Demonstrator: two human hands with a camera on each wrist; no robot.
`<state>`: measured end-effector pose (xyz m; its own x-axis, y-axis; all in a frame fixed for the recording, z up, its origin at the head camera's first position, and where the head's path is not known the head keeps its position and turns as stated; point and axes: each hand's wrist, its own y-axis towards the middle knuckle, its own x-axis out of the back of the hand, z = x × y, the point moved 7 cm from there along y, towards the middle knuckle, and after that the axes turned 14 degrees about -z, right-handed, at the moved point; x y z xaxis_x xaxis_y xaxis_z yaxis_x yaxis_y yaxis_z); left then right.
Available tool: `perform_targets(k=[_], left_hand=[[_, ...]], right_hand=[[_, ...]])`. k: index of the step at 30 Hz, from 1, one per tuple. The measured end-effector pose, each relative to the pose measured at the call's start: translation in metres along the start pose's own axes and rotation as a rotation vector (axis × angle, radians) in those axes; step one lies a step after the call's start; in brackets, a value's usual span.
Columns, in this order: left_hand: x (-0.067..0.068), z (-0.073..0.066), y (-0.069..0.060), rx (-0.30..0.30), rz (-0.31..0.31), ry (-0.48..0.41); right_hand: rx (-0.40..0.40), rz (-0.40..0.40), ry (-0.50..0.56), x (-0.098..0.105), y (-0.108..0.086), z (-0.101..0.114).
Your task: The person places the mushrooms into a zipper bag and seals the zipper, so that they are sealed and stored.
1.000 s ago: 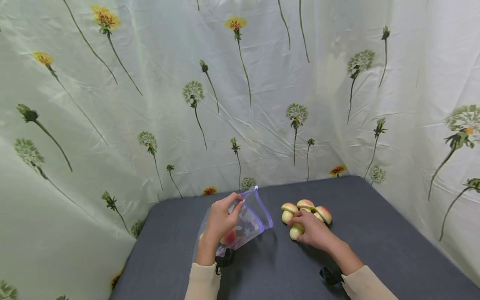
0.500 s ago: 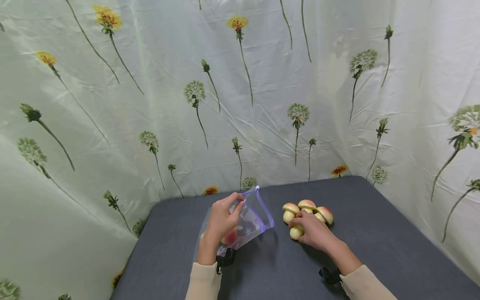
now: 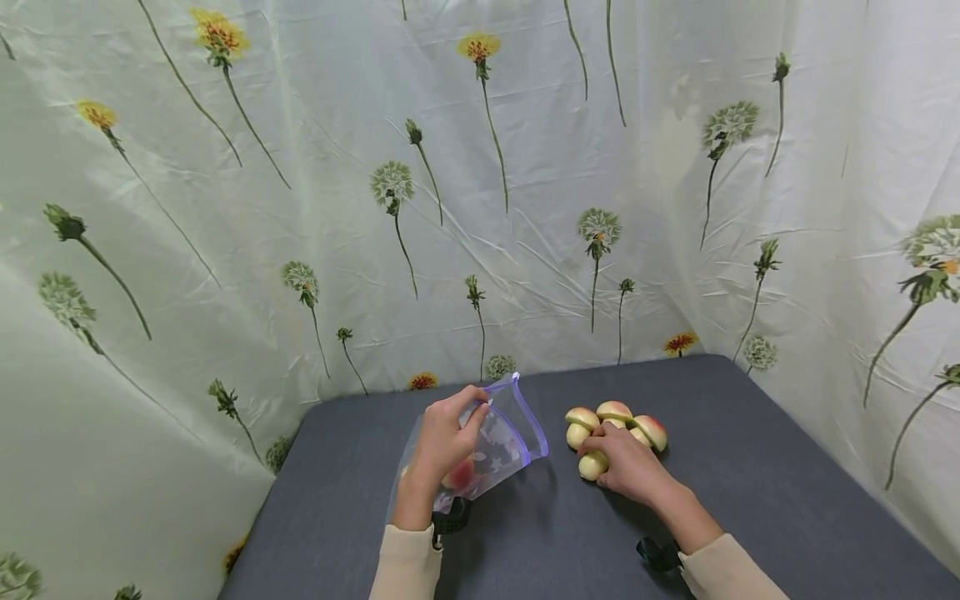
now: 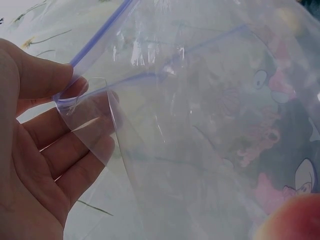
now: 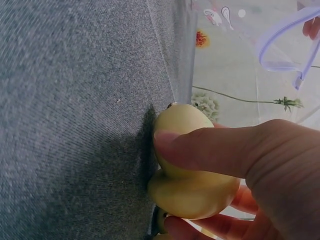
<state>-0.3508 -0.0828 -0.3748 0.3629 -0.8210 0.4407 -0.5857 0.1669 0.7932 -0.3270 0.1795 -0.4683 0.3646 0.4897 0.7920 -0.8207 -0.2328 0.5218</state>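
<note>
My left hand (image 3: 442,437) pinches the rim of a clear zip bag (image 3: 491,471) with purple seal strips, between thumb and index finger. The bag's mouth gapes toward the right, and a red and pale rounded thing (image 3: 459,473) lies inside it, partly behind my wrist. In the left wrist view the other fingers lie behind the clear plastic (image 4: 160,150). My right hand (image 3: 633,468) grips a pale yellow, mushroom-shaped piece (image 5: 192,192) low at the dark cloth, the thumb along its stem. Several similar mushrooms with reddish caps (image 3: 615,410) sit just beyond the fingers.
Dark grey cloth (image 3: 517,550) covers the table. Around its back and sides hangs a pale curtain (image 3: 540,275) printed with dandelions. A black wrist device (image 3: 658,553) sits under my right forearm, and another (image 3: 452,517) by my left wrist.
</note>
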Motion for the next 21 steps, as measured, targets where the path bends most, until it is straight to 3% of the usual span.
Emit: perform_targets(k=[21], left_hand=[[0.0016, -0.0001, -0.0003, 0.008, -0.008, 0.006]], right_hand=[[-0.068, 0.002, -0.008, 0.0042, -0.0017, -0.0027]])
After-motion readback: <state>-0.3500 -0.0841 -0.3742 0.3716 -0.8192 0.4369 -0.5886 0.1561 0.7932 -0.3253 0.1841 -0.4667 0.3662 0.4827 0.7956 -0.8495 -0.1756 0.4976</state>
